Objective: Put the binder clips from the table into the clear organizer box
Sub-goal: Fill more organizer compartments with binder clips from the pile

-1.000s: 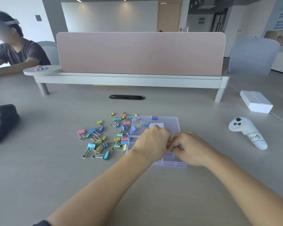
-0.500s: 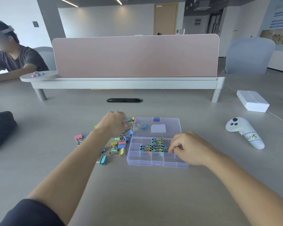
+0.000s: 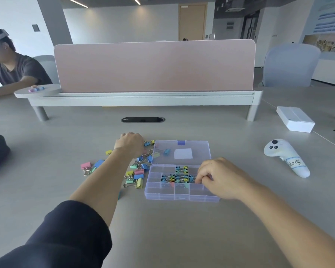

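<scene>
Left grip (image 3: 131,145): knuckles up, fingers curled down into the far end of the loose binder clips (image 3: 137,169), just left of the organizer box (image 3: 162,196). Fingertips are hidden, so can't tell if it's got one.

Right grip (image 3: 219,177): fingers curled, tips in the box's middle row on its right side, touching the packed clips (image 3: 177,176). Can't tell if it's pinching a clip or only resting there.

Box is open, with the lid (image 3: 201,146) flat on the surface (image 3: 162,229) behind the base. Packed clips fill the middle compartments; outer ones look bare. Loose pile is spread left of the box, nearest ones just beside its left wall, and a few show through the lid's left edge.

White controller (image 3: 286,157) sits well right of the box, white carton (image 3: 295,121) further right and back. Pink divider (image 3: 155,66) stands behind the box. Another person (image 3: 14,70) is seated far left.
</scene>
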